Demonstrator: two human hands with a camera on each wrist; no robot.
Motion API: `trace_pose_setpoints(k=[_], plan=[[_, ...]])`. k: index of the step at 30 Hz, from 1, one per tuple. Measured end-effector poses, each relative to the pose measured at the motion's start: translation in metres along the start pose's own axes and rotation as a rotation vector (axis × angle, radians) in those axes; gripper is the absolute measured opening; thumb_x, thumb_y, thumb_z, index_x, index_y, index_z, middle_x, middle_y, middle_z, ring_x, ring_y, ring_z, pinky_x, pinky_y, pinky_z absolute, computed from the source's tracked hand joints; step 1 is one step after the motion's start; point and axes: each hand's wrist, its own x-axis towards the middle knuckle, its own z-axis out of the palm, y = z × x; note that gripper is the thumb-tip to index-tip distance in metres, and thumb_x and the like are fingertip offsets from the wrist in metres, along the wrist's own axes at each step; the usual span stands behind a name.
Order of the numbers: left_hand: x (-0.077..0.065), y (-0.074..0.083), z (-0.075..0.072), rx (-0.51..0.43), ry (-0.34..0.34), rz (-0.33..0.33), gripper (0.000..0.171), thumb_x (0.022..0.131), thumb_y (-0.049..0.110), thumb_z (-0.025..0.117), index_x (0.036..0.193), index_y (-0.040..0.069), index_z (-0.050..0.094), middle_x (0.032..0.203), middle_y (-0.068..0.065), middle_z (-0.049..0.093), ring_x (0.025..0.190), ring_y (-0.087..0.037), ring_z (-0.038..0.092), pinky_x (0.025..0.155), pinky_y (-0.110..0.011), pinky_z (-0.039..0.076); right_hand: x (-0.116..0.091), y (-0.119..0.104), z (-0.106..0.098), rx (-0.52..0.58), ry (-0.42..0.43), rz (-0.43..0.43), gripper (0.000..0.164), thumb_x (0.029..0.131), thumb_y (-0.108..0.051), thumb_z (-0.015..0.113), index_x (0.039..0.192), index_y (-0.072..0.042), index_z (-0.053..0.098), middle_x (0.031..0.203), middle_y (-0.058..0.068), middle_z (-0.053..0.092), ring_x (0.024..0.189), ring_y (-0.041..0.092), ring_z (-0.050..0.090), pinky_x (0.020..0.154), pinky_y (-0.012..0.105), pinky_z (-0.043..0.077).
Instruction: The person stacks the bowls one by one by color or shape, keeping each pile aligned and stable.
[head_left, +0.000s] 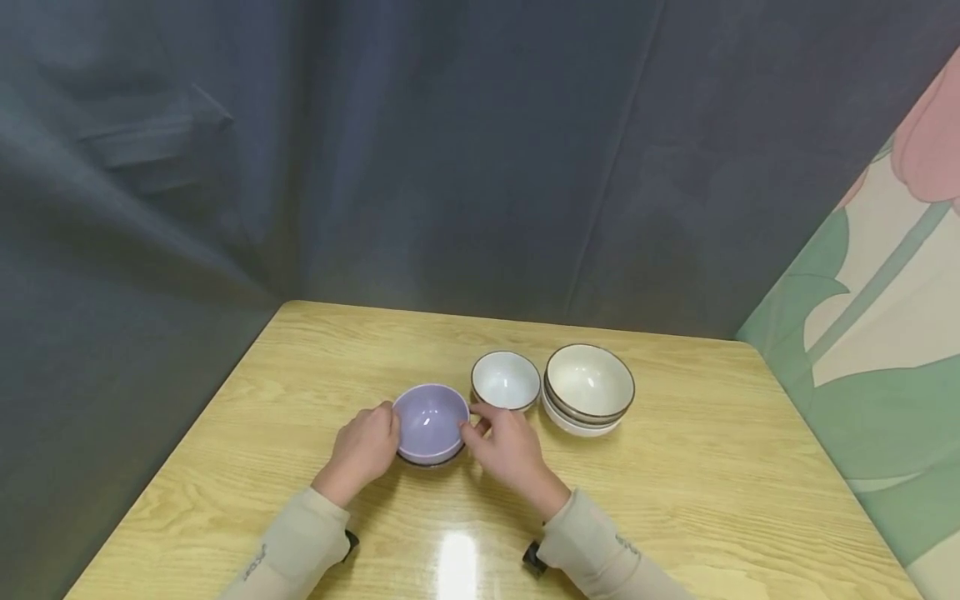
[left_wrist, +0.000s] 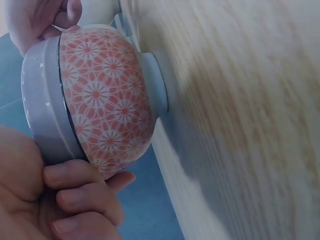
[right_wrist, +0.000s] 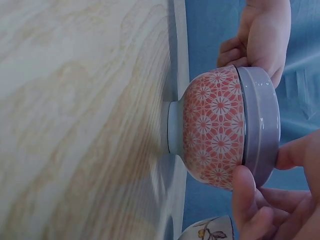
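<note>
Tabletop [head_left: 720,475], purple bowl [head_left: 432,417] in grip of left hand [head_left: 365,446] and right hand [head_left: 512,447], patterned bowl's [left_wrist: 109,95] interior hidden.

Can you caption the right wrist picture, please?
Left hand and right hand hold a lilac bowl nested in a red flower-patterned bowl over a wood-grain table.

I'm at a wood-grain table [head_left: 705,467] hemmed in by dark blue-grey cloth [head_left: 465,167] opp. me & on my L — creased, hung like a backdrop. On my R there's a panel [head_left: 877,333] w/ big pink flowers [head_left: 933,137] & green leaves [head_left: 900,467]; wall or curtain, can't tell. Looks like a screened-off booth, approx. a small filming set — the bowls [head_left: 429,421] are ordinary kitchenware, but home, lab or office beyond the cloth, I can't say.
</note>
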Motion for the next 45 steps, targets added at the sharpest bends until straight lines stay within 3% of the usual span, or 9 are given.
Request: trace_pose_setpoints(k=[9,17,28,45], plan=[[0.0014,0.005,-0.0008,0.0,-0.001,0.012,0.025,0.092,0.01,0.038,0.074,0.002,0.053,0.06,-0.009,0.051,0.051,-0.02,0.047,0.044,-0.039,0.045,-0.0012,0.003,0.0026,0.029,0.038,0.0,0.03,0.081,-0.025,0.062,0.103,-0.006,0.069,0.065,-0.004,0.063,0.043,0.004,0.046,0.036,0.024,0.039],[0.0013,0.0016,-0.0014,-0.048,-0.018,0.035,0.023,0.092,0.005,0.036,0.081,-0.006,0.054,0.061,-0.011,0.052,0.052,-0.019,0.048,0.044,-0.033,0.046,0.0003,0.0032,0.0062,0.058,0.023,-0.014,0.029,0.081,-0.022,0.063,0.104,-0.004,0.068,0.065,-0.003,0.063,0.042,0.004,0.046,0.034,0.023,0.039],[0.0025,0.0014,-0.0032,-0.018,-0.031,0.044,0.023,0.092,0.007,0.038,0.081,-0.005,0.054,0.064,-0.012,0.054,0.053,-0.019,0.048,0.046,-0.035,0.046,0.0017,0.003,0.0031,0.065,-0.006,-0.026,0.029,0.081,-0.02,0.063,0.103,-0.002,0.068,0.065,-0.003,0.064,0.041,0.004,0.046,0.034,0.022,0.04],[0.0025,0.0027,-0.0073,-0.025,-0.08,0.02,0.025,0.093,0.008,0.036,0.09,-0.009,0.055,0.065,-0.011,0.053,0.053,-0.019,0.048,0.044,-0.032,0.045,0.0025,0.0011,0.0033,0.091,0.019,-0.089,0.025,0.079,-0.016,0.064,0.098,0.0,0.069,0.06,-0.003,0.061,0.044,0.004,0.046,0.036,0.022,0.041]])
